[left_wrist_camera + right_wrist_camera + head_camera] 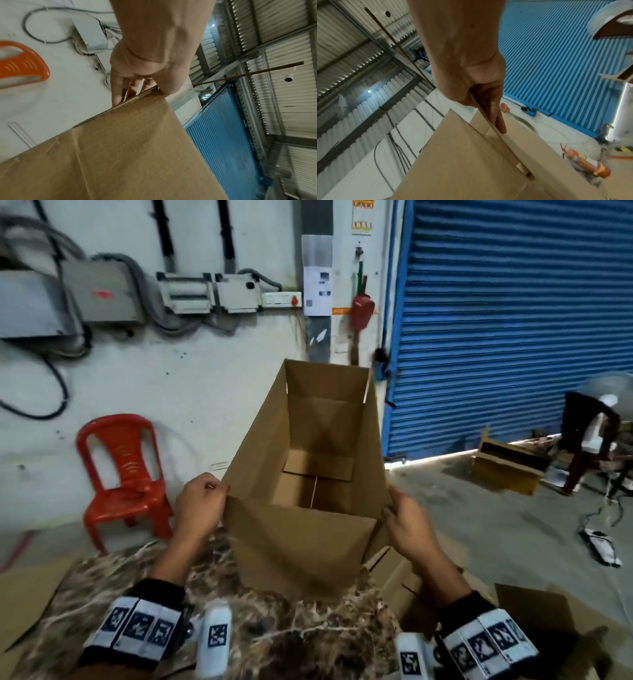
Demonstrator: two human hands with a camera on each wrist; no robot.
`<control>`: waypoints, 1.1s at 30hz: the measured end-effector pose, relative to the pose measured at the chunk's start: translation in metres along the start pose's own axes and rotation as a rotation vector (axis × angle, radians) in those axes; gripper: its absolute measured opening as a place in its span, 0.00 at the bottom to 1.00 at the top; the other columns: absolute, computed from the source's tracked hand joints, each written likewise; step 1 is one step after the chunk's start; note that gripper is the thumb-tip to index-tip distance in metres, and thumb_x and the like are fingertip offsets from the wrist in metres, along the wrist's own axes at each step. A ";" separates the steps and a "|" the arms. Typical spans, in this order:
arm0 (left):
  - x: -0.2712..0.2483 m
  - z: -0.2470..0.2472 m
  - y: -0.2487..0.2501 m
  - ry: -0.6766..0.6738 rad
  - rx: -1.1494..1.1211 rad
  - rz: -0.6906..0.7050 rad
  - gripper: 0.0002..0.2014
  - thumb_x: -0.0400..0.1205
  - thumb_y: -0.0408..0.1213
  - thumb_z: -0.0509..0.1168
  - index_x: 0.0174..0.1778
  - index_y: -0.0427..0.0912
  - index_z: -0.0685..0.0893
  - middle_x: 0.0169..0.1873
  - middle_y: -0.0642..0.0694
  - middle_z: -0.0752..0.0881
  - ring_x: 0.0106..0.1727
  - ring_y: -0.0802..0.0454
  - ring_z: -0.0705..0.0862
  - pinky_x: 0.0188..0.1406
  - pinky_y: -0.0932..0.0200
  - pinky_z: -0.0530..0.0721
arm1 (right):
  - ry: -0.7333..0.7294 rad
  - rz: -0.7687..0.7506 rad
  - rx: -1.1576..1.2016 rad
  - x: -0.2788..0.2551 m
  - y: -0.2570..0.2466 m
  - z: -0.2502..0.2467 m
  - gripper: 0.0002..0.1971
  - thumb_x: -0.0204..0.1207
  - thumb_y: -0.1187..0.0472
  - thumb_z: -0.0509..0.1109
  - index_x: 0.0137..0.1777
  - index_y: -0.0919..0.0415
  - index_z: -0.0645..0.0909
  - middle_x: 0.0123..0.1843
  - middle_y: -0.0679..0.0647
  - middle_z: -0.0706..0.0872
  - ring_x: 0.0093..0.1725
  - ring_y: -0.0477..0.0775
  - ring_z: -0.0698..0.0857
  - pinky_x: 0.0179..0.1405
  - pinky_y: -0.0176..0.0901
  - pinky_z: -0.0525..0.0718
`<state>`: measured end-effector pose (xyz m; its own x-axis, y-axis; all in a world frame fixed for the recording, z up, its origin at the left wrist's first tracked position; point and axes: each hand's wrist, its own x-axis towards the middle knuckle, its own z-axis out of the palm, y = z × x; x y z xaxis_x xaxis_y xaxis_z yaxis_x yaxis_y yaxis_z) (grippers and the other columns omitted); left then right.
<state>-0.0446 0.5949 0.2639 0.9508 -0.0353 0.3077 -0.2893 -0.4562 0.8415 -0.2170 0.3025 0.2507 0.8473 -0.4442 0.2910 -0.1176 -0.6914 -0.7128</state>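
Observation:
A brown cardboard box [301, 546] stands open in front of me, its mouth tilted toward me, flaps up and bottom flaps folded in. My left hand [202, 503] pinches the left wall's top edge near the front corner; the left wrist view shows the thumb [169, 86] on one face of the cardboard [128, 155] and the fingers [118, 93] on the other. My right hand [404, 522] pinches the right wall's edge; in the right wrist view its fingers [496, 116] lie along the outer face of the cardboard [465, 159], thumb inside.
A red plastic chair [123, 474] stands left by the white wall. A blue roller shutter [513, 320] fills the right. Another open carton [507, 470] and a dark chair [589, 436] sit far right. Flat cardboard [534, 611] lies near my right forearm.

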 end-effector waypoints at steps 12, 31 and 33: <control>-0.096 -0.085 -0.130 0.068 0.039 -0.295 0.12 0.83 0.41 0.62 0.35 0.40 0.80 0.35 0.42 0.82 0.44 0.39 0.83 0.41 0.48 0.75 | -0.287 0.096 -0.121 -0.032 -0.043 0.133 0.18 0.76 0.52 0.60 0.61 0.58 0.80 0.59 0.64 0.87 0.59 0.69 0.85 0.57 0.60 0.85; -0.075 -0.090 -0.190 -0.033 -1.011 -0.857 0.27 0.86 0.59 0.45 0.66 0.47 0.80 0.59 0.40 0.85 0.59 0.38 0.81 0.53 0.42 0.78 | -0.056 -0.020 0.166 -0.043 -0.162 0.182 0.26 0.88 0.42 0.49 0.68 0.54 0.83 0.67 0.58 0.84 0.67 0.61 0.77 0.69 0.60 0.73; -0.085 -0.094 -0.213 -0.075 -0.974 -0.938 0.27 0.87 0.57 0.46 0.73 0.44 0.74 0.66 0.38 0.80 0.64 0.36 0.78 0.57 0.38 0.76 | -0.176 -0.172 -0.024 -0.039 -0.163 0.200 0.21 0.89 0.44 0.52 0.77 0.45 0.75 0.77 0.49 0.78 0.73 0.60 0.71 0.70 0.61 0.70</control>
<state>-0.0741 0.7789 0.1007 0.8263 -0.1233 -0.5496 0.5356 0.4738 0.6990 -0.1274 0.5460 0.2278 0.9327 -0.2147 0.2898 0.0253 -0.7626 -0.6463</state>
